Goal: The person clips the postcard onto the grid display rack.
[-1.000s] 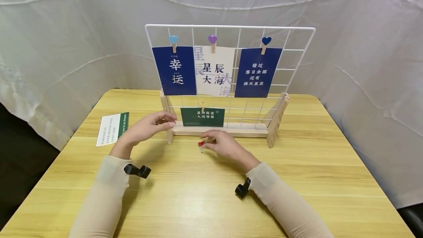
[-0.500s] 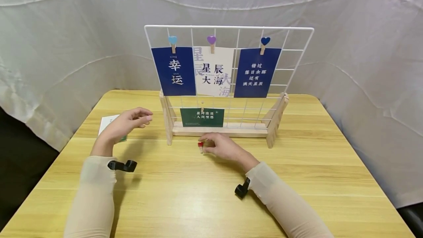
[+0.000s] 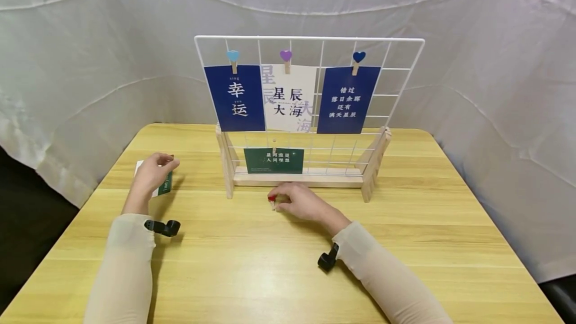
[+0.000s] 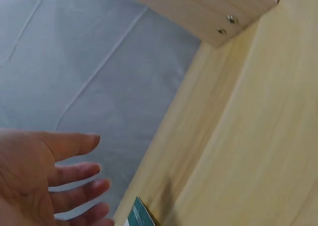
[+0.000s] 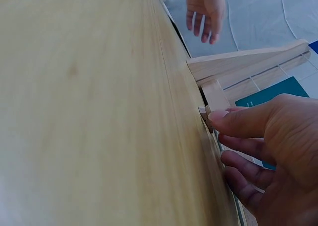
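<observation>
1. White cloth hangs behind a wooden table (image 3: 279, 264) that bears a wire grid stand (image 3: 310, 39) with clipped cards.
2. Right hand (image 3: 301, 201) pinches a red-headed wooden clip (image 3: 272, 201) on the table, just before the stand's base.
3. Left hand (image 3: 150, 174), fingers loose (holding nothing), hovers over a green-and-white card (image 3: 165, 184) near the left edge.

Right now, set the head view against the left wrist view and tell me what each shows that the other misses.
Only the head view shows the white wire grid with its clipped cards, the red clip pinched by the right hand, and both sleeves. Only the left wrist view shows the two screws in the wooden foot. Both show the left hand, fingers relaxed over the green-edged card, and the wooden table.
</observation>
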### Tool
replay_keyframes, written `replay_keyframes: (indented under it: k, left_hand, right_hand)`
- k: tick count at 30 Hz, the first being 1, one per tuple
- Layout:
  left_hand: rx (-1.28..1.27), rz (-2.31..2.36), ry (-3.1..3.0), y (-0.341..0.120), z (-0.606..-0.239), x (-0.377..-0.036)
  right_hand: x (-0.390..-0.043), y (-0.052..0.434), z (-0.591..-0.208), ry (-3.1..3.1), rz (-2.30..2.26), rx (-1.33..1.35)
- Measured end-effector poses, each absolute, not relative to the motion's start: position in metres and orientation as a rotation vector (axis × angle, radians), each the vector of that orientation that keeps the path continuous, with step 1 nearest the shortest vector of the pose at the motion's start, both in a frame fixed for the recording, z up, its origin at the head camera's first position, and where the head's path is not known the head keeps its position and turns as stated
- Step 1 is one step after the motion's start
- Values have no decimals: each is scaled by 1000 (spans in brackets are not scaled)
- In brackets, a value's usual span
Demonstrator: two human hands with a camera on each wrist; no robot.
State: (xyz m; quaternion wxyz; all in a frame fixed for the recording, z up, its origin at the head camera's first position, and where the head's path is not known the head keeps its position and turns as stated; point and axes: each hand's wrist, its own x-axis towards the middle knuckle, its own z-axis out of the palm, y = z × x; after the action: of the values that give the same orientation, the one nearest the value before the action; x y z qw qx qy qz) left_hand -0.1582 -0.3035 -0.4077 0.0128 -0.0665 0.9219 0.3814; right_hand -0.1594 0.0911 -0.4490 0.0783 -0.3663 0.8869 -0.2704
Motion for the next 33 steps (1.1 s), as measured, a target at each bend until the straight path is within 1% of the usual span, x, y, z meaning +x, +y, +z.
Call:
replay_keyframes:
  k: [8, 16, 26, 33]
  left_hand:
    - [-469, 1019, 2973, -326, -421, -156]
    - [-793, 1002, 2881, -340, -439, -155]
    - [-898, 963, 2871, -339, -443, -151]
    - [-907, 927, 2895, -340, -444, -149]
  right_hand:
    - [-159, 90, -451, 2674, -775, -1144]
    - [-158, 91, -451, 2692, -733, -1151]
    - [-155, 91, -449, 2680, -701, -1138]
    - [-155, 92, -450, 2685, -678, -1172]
